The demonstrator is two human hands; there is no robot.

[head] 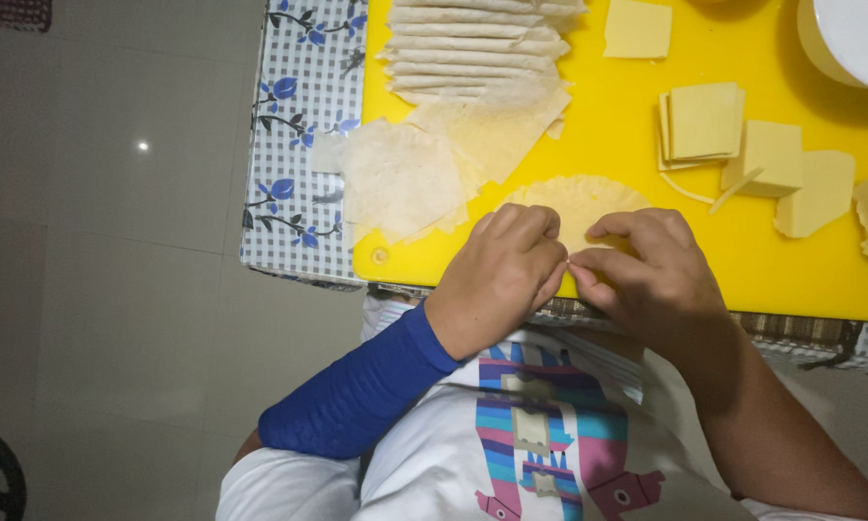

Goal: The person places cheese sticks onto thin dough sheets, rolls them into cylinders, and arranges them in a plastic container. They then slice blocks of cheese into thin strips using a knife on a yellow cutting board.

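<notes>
Left hand (501,275), right hand (646,280): pinched shut on pastry wrapper (574,203) edge | yellow cutting board (791,260), cheese slices (704,121) beside | best sealed evenly, fingertips close, pressure light.

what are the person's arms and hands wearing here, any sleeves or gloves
Both hands are bare: no gloves or rings show on the left hand or the right hand. The left forearm wears a snug blue sleeve from wrist to elbow, faintly textured. The right forearm is uncovered. White short sleeves show at the shoulder.
</notes>
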